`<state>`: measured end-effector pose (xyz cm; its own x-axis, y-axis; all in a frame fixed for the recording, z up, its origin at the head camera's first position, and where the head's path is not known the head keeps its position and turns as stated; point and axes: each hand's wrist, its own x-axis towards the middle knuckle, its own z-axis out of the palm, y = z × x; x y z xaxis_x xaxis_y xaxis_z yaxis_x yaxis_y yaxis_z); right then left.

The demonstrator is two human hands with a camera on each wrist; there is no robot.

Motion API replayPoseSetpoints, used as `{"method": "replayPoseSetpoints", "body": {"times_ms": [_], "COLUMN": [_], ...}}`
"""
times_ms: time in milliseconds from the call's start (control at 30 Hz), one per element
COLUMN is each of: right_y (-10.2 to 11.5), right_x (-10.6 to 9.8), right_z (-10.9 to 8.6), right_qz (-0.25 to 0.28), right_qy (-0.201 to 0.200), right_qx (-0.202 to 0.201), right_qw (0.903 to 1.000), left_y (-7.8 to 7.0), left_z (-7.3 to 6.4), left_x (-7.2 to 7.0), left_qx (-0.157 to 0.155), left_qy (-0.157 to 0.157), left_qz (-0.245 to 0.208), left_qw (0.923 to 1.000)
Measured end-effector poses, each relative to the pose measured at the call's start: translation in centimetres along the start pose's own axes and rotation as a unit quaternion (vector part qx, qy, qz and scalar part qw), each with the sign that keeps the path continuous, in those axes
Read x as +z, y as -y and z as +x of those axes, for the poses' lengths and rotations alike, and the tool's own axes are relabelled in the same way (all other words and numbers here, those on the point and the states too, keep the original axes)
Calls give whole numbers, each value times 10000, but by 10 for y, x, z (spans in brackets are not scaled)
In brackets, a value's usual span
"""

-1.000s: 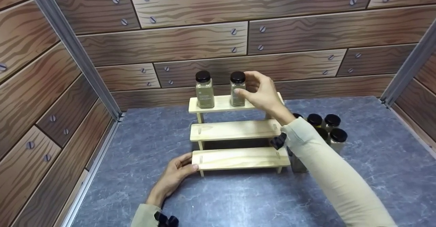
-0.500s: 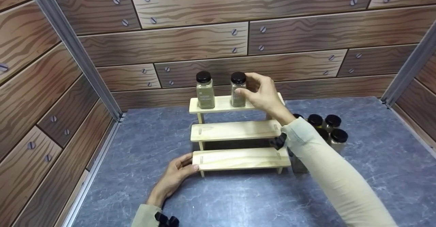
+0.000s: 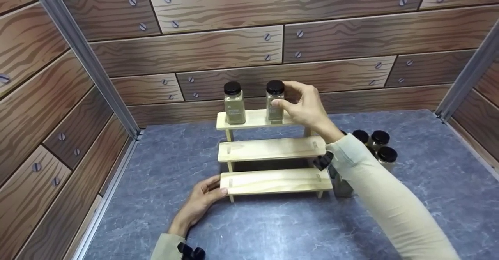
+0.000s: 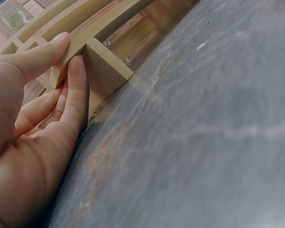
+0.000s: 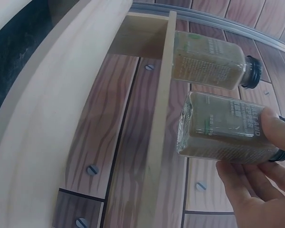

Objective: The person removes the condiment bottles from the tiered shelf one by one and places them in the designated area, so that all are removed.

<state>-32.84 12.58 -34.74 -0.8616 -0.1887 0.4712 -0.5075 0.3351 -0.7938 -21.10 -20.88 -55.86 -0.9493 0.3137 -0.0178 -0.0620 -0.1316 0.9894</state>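
Note:
A three-tier wooden spice rack [image 3: 273, 149] stands on the grey tabletop. My left hand [image 3: 199, 198] pinches the left end of its lowest shelf, the thumb on top and the fingers below, as the left wrist view shows. My right hand [image 3: 308, 106] grips a spice jar [image 5: 223, 127] with a black lid between thumb and fingers. That jar is upright at the middle of the top shelf [image 3: 253, 116], its base close to the board. A second spice jar [image 3: 234, 106], filled with a greenish powder, stands on the same shelf at the left.
Several more black-lidded jars [image 3: 386, 155] stand on the tabletop right of the rack, partly hidden by my right sleeve [image 3: 386, 197]. Wood-patterned walls [image 3: 234, 49] enclose the tabletop [image 3: 265, 229] at the back and sides.
My right hand has shifted a little to the right with the jar, widening the gap to the other jar. My left hand has kept its place on the rack.

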Motion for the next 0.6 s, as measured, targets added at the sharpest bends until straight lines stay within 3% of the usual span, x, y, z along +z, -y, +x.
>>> {"method": "replayPoseSetpoints", "body": {"times_ms": [267,600], "right_y": [2,3], "right_x": [-8,-22], "right_z": [-12,-28], "right_qz": [116,341], "right_qy": [2,67], "right_qx": [-74,-122], "right_qw": [9999,9993], "left_y": [1,1], "left_z": [1,1], "left_x": [0,0], "left_qx": [15,-24], "left_qy": [129,31], "left_qz": [91,-22], "left_qw": [9999,10000]}}
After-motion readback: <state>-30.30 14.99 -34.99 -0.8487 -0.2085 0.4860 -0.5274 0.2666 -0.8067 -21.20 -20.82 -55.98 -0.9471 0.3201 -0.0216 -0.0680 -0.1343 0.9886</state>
